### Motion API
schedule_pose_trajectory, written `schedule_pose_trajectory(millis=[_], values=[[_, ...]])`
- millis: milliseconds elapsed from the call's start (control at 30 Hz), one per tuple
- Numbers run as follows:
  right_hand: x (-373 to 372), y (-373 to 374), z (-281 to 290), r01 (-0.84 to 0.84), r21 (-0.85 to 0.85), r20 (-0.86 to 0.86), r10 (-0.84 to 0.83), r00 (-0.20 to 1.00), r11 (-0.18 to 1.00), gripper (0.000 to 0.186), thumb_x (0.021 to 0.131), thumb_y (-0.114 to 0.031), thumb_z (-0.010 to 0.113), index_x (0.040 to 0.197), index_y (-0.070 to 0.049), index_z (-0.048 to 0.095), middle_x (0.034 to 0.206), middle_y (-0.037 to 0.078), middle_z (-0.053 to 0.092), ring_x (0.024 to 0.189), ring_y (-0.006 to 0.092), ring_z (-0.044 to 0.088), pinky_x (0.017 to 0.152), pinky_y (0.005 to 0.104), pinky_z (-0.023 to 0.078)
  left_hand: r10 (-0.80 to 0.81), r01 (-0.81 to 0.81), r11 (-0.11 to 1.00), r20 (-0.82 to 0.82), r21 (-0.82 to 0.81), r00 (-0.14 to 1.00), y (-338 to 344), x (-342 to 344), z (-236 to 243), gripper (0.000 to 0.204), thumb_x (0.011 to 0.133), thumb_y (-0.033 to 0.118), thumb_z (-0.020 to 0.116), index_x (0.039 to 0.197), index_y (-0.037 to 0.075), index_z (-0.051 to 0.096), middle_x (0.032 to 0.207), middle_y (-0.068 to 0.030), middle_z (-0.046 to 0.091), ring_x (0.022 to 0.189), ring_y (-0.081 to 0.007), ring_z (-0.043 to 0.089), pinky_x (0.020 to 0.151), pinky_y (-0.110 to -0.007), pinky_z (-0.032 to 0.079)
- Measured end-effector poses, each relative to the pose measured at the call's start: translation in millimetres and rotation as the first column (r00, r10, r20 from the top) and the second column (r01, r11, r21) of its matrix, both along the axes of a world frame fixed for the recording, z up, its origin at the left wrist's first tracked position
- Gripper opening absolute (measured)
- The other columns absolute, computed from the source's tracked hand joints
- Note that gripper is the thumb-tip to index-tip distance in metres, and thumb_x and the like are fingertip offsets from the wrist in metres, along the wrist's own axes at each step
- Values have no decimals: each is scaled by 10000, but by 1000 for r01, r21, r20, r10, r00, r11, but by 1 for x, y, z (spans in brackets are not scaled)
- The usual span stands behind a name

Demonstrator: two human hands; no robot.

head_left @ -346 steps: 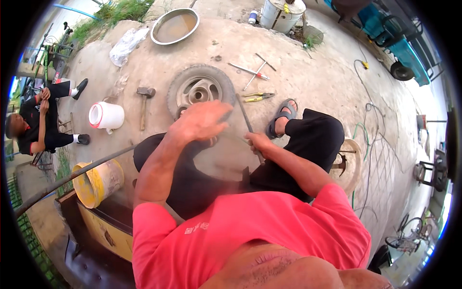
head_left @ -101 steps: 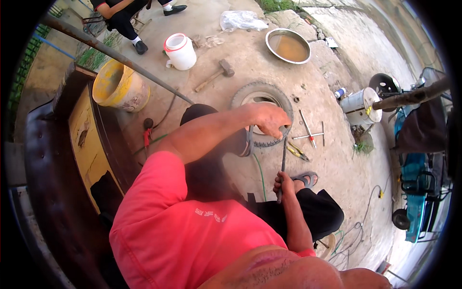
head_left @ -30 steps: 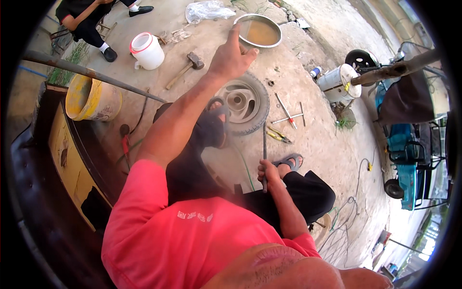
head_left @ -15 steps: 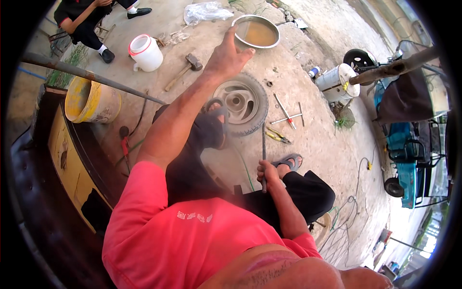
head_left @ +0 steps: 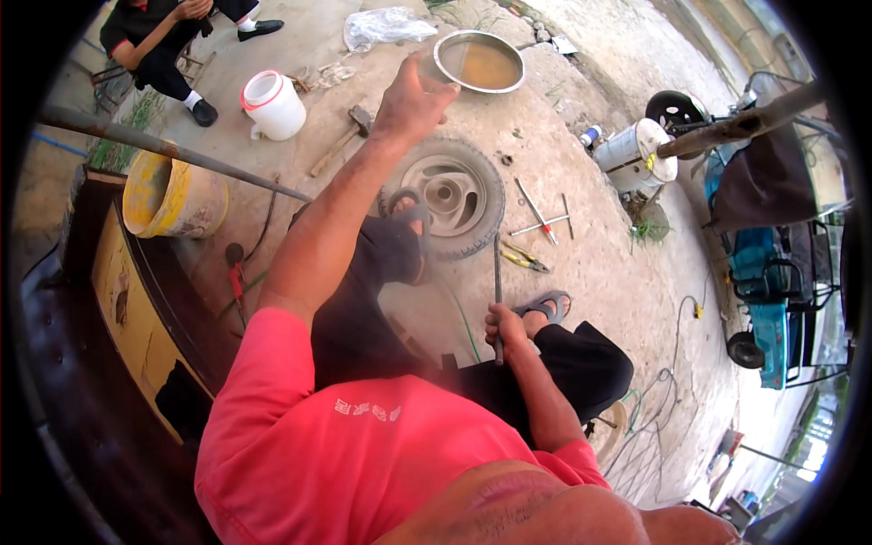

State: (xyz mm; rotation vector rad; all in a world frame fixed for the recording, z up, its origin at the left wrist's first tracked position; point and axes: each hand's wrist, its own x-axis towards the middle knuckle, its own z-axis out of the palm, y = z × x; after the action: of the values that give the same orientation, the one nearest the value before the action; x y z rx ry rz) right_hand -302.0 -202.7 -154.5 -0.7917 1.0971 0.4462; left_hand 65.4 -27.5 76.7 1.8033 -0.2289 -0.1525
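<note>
My left hand (head_left: 414,104) is stretched forward over the far edge of the wheel, thumb and index finger apart, with nothing seen in it. Its fingertips come beside the near left rim of a metal basin (head_left: 489,65) of brownish water; whether they touch it I cannot tell. Below lies a wheel with a tyre (head_left: 472,222) flat on the ground, my left sandalled foot on its left side. My right hand (head_left: 505,329) is closed around a dark metal tyre lever (head_left: 498,282), whose far end reaches the tyre's lower right edge.
Pliers (head_left: 524,258) and a cross wrench (head_left: 542,218) lie right of the tyre. A hammer (head_left: 343,138), white jug (head_left: 274,107) and yellow bucket (head_left: 177,193) stand or lie to the left. A seated person (head_left: 163,45) is far left; a blue vehicle (head_left: 761,282) is at right.
My left hand has drawn back slightly, left and toward me from the basin, and has turned a little. My right hand and the tyre lever stay in place.
</note>
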Motion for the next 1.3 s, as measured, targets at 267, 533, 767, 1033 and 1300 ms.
schedule_pose_trajectory(millis=[267, 533, 767, 1033, 1300], values=[[0, 2, -9, -13, -4, -12, 13, 1000, 1000, 204, 997, -275, 636, 901, -172, 488, 669, -61, 443, 520, 100, 410, 464, 291, 314, -67, 39, 995, 322, 93, 944, 9, 4, -13, 313, 935, 203, 721, 1203, 43, 697, 886, -69, 733, 708, -168, 690, 684, -329, 572], [2, 5, -7, -46, -3, -5, 46, 999, 999, 189, 987, -319, 642, 934, -189, 515, 711, -54, 445, 532, 98, 412, 487, 292, 322, -498, 430, 867, 426, 251, 756, -23, -36, 11, 654, 940, 170, 698, 1552, 168, 466, 881, -112, 719, 746, -283, 688, 743, -415, 552], [3, 3, 0, -43, -24, -26, 42, 999, 999, 193, 989, -315, 640, 938, -183, 509, 717, -50, 454, 538, 104, 419, 494, 295, 333, -427, 363, 903, 377, 231, 822, -36, -40, 14, 666, 929, 193, 729, 1534, 120, 459, 922, -147, 745, 826, -342, 714, 782, -439, 551], [1, -2, -9, -38, -4, -20, 38, 999, 999, 197, 989, -336, 645, 992, -172, 537, 750, -39, 474, 534, 102, 422, 486, 295, 336, -435, 270, 859, 342, 436, 833, -12, -21, -2, 449, 938, 249, 734, 1331, 48, 657, 950, -167, 765, 845, -317, 751, 806, -400, 584], [1, 0, -7, -72, -5, -29, 71, 997, 997, 203, 996, -340, 647, 986, -173, 532, 760, -42, 481, 528, 99, 429, 477, 291, 334, -39, 50, 985, 73, -166, 997, 31, 4, 25, 288, 946, 227, 709, 1125, 8, 760, 965, -62, 782, 805, -155, 750, 655, -289, 534]])
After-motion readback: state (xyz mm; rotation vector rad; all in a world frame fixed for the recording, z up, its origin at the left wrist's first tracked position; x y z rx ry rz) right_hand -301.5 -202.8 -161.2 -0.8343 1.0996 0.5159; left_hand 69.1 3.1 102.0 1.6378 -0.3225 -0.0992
